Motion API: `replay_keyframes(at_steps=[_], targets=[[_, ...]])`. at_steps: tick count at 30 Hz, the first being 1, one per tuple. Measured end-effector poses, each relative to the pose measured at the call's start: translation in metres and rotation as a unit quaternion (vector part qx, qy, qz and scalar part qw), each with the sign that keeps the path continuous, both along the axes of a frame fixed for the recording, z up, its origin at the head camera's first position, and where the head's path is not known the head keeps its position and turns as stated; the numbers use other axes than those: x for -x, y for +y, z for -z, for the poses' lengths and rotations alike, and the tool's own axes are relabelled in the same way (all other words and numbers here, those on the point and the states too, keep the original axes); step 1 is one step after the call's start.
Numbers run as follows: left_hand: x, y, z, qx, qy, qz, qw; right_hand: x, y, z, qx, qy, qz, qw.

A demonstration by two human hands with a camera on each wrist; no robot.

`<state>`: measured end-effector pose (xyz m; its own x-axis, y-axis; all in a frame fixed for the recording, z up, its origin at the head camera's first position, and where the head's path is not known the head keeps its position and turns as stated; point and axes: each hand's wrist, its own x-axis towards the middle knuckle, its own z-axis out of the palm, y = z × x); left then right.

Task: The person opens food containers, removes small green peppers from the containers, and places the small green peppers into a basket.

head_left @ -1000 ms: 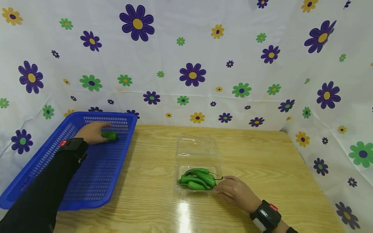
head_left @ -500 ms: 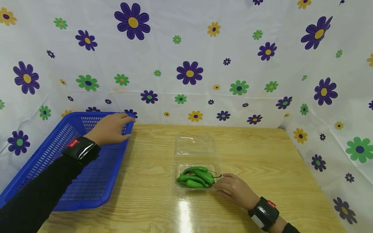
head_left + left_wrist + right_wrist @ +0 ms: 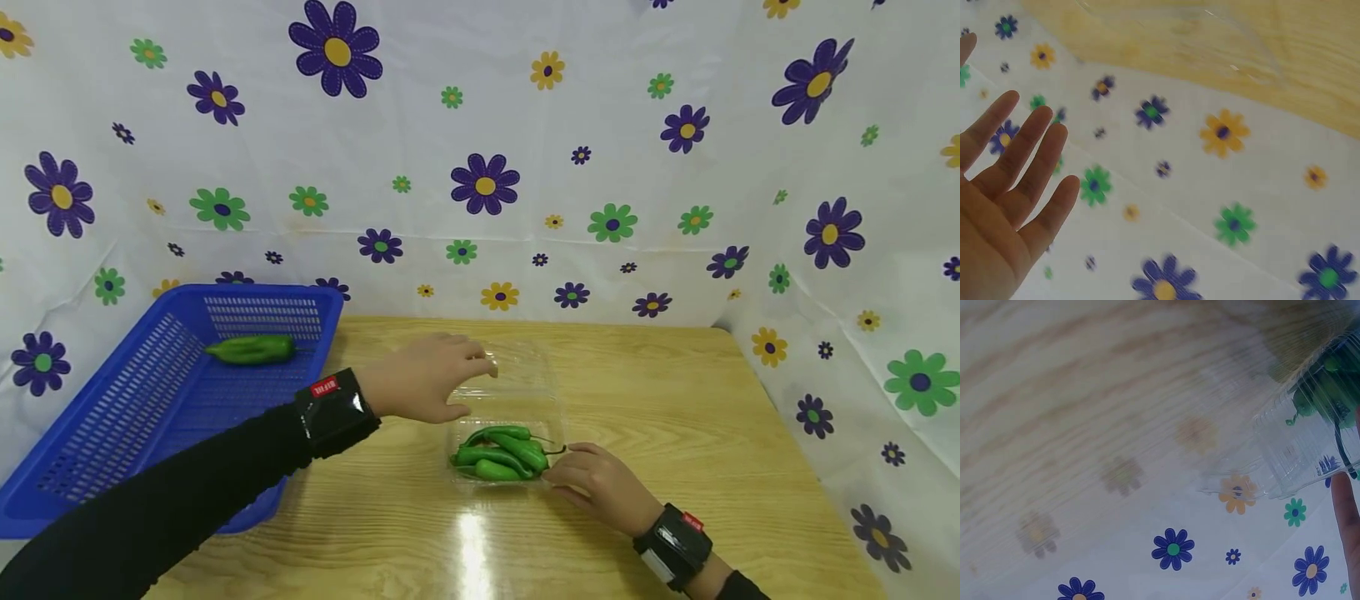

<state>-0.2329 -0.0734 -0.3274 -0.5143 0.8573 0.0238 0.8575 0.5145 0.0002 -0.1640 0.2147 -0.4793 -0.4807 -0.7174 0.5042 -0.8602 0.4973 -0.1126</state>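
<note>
A clear plastic box lies open on the wooden table, with several green peppers in its near half. My left hand hovers just above the box's far half with fingers relaxed and spread, holding nothing; the left wrist view shows its bare palm. My right hand pinches the box's right front corner. In the right wrist view the box, the peppers and one finger show. One green pepper lies in the blue basket.
The blue perforated basket stands at the table's left edge, partly over it. A flowered cloth hangs behind the table and along both sides. Bare wood lies right of the box and in front of it.
My left hand let go of a pepper in the blue basket and moved right to hover over the clear box. The right hand stayed at the box's corner.
</note>
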Motion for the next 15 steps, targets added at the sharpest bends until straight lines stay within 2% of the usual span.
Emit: replay_keyframes(at_steps=[3,7,15], targets=[[-0.005,0.022,0.009,0.02,-0.006,0.031,0.9993,0.0,0.0,0.0,-0.001,-0.002,0.002,1.0],[-0.008,0.045,0.024,0.052,-0.019,0.057,0.9969,0.0,-0.001,0.0,0.002,-0.003,0.0,1.0],[-0.007,0.067,0.067,0.097,-0.034,0.084,0.9912,0.0,0.001,-0.002,0.004,0.001,-0.003,1.0]])
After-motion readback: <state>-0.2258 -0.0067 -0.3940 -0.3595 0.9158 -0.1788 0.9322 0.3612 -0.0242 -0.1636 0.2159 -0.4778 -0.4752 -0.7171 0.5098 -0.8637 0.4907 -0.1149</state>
